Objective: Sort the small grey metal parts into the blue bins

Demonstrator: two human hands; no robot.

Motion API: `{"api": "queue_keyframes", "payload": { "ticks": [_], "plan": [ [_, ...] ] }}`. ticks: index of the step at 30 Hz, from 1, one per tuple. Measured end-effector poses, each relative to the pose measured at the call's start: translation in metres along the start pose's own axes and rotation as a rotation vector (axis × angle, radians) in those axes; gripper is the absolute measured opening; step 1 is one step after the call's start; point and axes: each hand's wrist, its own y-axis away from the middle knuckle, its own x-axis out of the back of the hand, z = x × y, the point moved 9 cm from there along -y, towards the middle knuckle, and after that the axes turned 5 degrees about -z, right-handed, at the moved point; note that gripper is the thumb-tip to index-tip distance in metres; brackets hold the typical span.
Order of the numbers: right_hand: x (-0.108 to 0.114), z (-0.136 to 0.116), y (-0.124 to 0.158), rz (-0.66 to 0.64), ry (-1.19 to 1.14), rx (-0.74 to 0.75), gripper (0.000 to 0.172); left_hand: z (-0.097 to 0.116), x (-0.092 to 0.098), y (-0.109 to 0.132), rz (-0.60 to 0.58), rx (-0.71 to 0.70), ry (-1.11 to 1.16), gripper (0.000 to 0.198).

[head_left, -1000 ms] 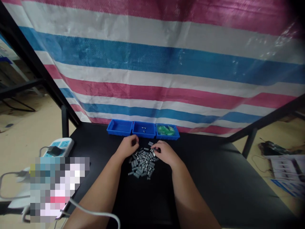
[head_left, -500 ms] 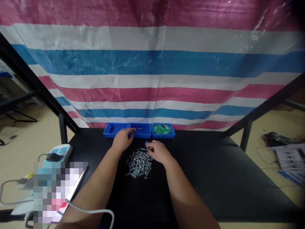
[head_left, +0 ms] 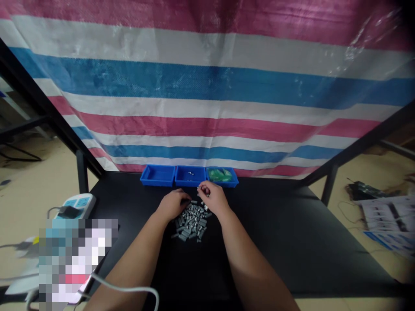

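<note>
A heap of small grey metal cylinders (head_left: 192,222) lies on the black table (head_left: 275,233), between my hands. My left hand (head_left: 173,204) rests at the heap's upper left edge with curled fingers, and what it holds is hidden. My right hand (head_left: 210,195) is above the heap's far end, its fingertips pinched on a small grey metal piece (head_left: 200,188). Just beyond stand a blue plastic tray (head_left: 158,176), a middle blue tray (head_left: 190,176) with a few small metal pieces, and a blue tray (head_left: 222,177) holding green items.
A striped plastic tarp (head_left: 207,103) hangs behind the table, held by black frame bars. A white power strip (head_left: 76,204) sits at the left edge, near a pixelated object (head_left: 76,263) and a white cable (head_left: 125,289). Printed papers (head_left: 385,220) lie on the floor at right.
My left hand has moved back from the middle tray to the heap. My right hand has moved forward, away from the heap's centre, and the view has shifted slightly.
</note>
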Motion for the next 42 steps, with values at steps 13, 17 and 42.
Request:
{"api": "queue_keyframes", "payload": {
  "ticks": [13, 17, 42],
  "plan": [
    [-0.005, 0.010, 0.006, -0.152, 0.103, -0.072, 0.013, -0.010, 0.012, 0.004, 0.107, 0.080, 0.021, 0.019],
    [-0.012, 0.018, 0.019, -0.305, 0.125, -0.102, 0.019, -0.007, 0.026, 0.003, 0.192, 0.104, 0.098, 0.018],
    [0.004, 0.020, 0.015, -0.004, -0.026, -0.139, 0.005, -0.013, 0.022, 0.067, 0.097, 0.250, 0.050, 0.034]
  ]
}}
